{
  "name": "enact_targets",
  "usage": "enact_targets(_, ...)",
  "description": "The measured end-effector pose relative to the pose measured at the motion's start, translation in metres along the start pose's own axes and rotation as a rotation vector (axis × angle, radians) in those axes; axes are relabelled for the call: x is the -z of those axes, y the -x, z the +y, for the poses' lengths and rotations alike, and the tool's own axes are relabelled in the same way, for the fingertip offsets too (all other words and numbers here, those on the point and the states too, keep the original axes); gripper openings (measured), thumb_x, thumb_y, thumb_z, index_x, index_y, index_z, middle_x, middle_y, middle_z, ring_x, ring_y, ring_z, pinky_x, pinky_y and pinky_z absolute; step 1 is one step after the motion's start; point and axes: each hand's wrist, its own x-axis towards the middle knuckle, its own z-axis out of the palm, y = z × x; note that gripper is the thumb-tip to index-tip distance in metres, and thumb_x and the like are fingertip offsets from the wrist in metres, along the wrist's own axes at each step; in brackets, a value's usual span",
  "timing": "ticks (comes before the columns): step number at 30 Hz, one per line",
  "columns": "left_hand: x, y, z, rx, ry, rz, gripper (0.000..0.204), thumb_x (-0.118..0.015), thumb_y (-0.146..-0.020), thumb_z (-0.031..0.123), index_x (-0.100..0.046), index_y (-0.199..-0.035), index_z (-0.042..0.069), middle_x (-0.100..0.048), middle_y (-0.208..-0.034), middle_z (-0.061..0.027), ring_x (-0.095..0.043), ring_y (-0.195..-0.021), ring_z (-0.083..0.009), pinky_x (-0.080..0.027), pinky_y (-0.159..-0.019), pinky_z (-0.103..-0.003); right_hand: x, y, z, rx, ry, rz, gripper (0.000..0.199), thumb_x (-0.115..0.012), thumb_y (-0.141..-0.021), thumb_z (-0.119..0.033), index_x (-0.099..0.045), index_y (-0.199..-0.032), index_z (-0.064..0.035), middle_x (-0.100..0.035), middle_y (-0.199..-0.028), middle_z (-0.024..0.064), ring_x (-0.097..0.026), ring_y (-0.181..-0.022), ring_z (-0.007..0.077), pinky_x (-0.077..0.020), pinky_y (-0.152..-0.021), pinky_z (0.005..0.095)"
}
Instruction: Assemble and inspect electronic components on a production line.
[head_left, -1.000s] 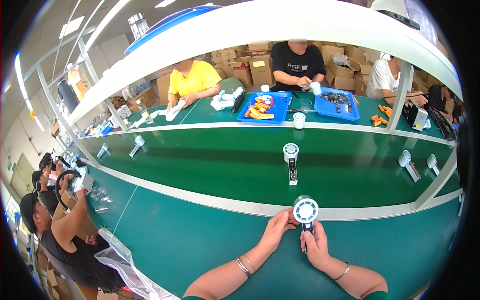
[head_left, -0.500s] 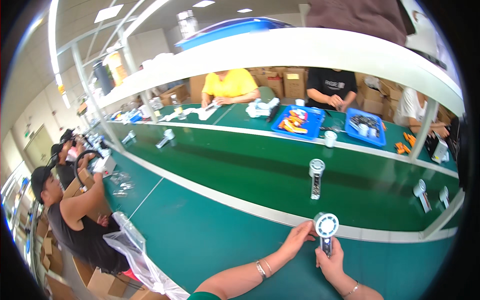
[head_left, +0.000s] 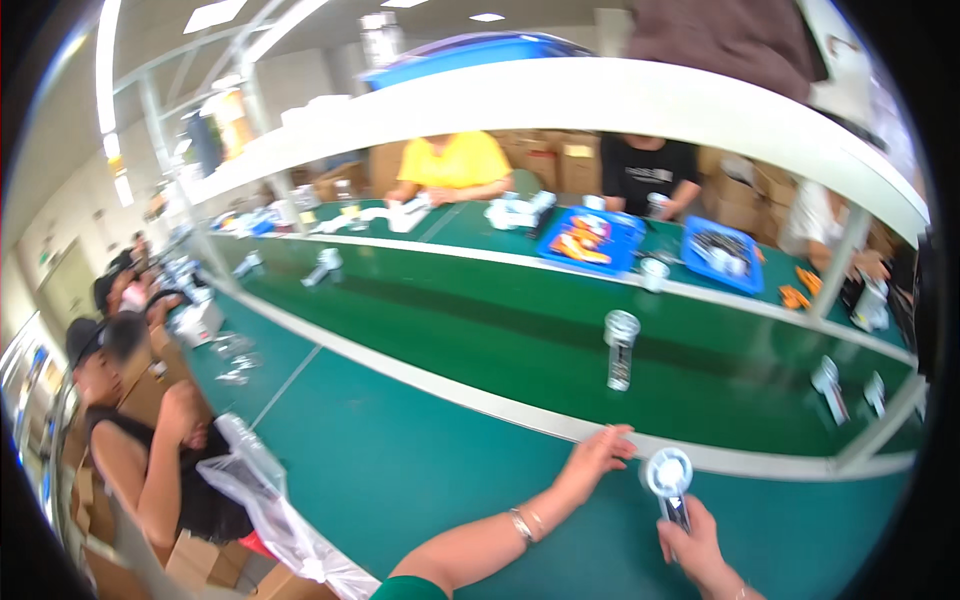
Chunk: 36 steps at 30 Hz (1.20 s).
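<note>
A small white handheld fan [head_left: 668,472] stands upright in my right hand [head_left: 698,548], whose fingers wrap round its dark, shiny handle. The round, slotted head faces up toward me. To its left, my left hand [head_left: 594,464] hangs over the pale metal rail of the green conveyor belt [head_left: 480,340], fingers stretched out with nothing in them, apart from the fan. On the belt beyond lies another handheld fan [head_left: 620,348] of the same kind, its handle toward me.
Further fans [head_left: 830,390] lie at the belt's right, more at its left. Across it are two blue trays [head_left: 640,245] of parts and several co-workers. A white shelf [head_left: 600,90] spans overhead on posts. Clear plastic bags [head_left: 245,480] and a seated person [head_left: 165,460] are at my left.
My right hand has moved right and slightly down with the fan. My left hand has come away from the fan's head and its fingers have stretched out. The belt fan appears slightly further left.
</note>
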Motion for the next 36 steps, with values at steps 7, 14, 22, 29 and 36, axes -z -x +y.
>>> enact_targets(7, 0.002, 0.005, 0.007, -0.054, -0.005, 0.044, 0.051, -0.035, -0.097, 0.043, -0.049, -0.122, 0.000, -0.061, -0.097, -0.0124, -0.057, -0.089, -0.0194, -0.046, -0.078, -0.032, -0.007, -0.035, -0.017, 0.110, 0.147, 0.234, 0.047, -0.065, -0.083, -0.020, -0.048, -0.120, 0.0028, -0.059, -0.097, 0.0111, -0.056, -0.086, 0.0159, -0.0479, -0.074, 0.0295)
enact_targets(14, -0.008, 0.010, 0.014, -0.055, 0.015, 0.002, 0.053, -0.033, -0.098, 0.044, -0.049, -0.121, -0.001, -0.061, -0.096, -0.0116, -0.055, -0.088, -0.0179, -0.044, -0.078, -0.031, 0.000, -0.014, -0.026, 0.044, -0.032, 0.192, 0.041, -0.054, -0.092, -0.024, -0.042, -0.124, -0.0003, -0.052, -0.080, 0.0022, -0.049, -0.058, 0.0062, -0.0425, -0.048, 0.0217)
enact_targets(22, -0.024, 0.005, 0.009, -0.125, 0.135, 0.094, 0.042, -0.040, -0.097, 0.033, -0.053, -0.114, -0.003, -0.060, -0.105, -0.0093, -0.057, -0.099, -0.0194, -0.046, -0.086, -0.033, -0.015, 0.019, -0.049, 0.181, -0.181, 0.046, 0.048, -0.049, -0.096, -0.023, -0.032, -0.138, -0.0072, -0.051, -0.086, -0.0015, -0.045, -0.067, 0.0038, -0.0416, -0.057, 0.0201)
enact_targets(29, 0.032, -0.021, -0.025, -0.061, 0.027, 0.043, 0.048, -0.047, -0.091, 0.047, -0.052, -0.119, 0.007, -0.059, -0.091, -0.0052, -0.056, -0.083, -0.0154, -0.048, -0.072, -0.030, -0.037, 0.040, -0.089, 0.829, 0.060, 0.052, 0.054, -0.067, -0.080, -0.019, -0.043, -0.124, -0.0005, -0.054, -0.106, 0.0133, -0.056, -0.092, 0.0225, -0.0460, -0.078, 0.0346)
enact_targets(36, -0.013, 0.005, 0.018, 0.005, -0.010, 0.000, 0.059, -0.033, -0.095, 0.051, -0.050, -0.124, 0.003, -0.056, -0.104, -0.0121, -0.052, -0.093, -0.0218, -0.039, -0.086, -0.036, -0.022, 0.044, -0.007, 0.281, 0.421, -0.228, 0.054, -0.067, -0.075, -0.023, -0.045, -0.121, -0.0048, -0.060, -0.100, 0.0173, -0.060, -0.091, 0.0301, -0.0472, -0.078, 0.0378)
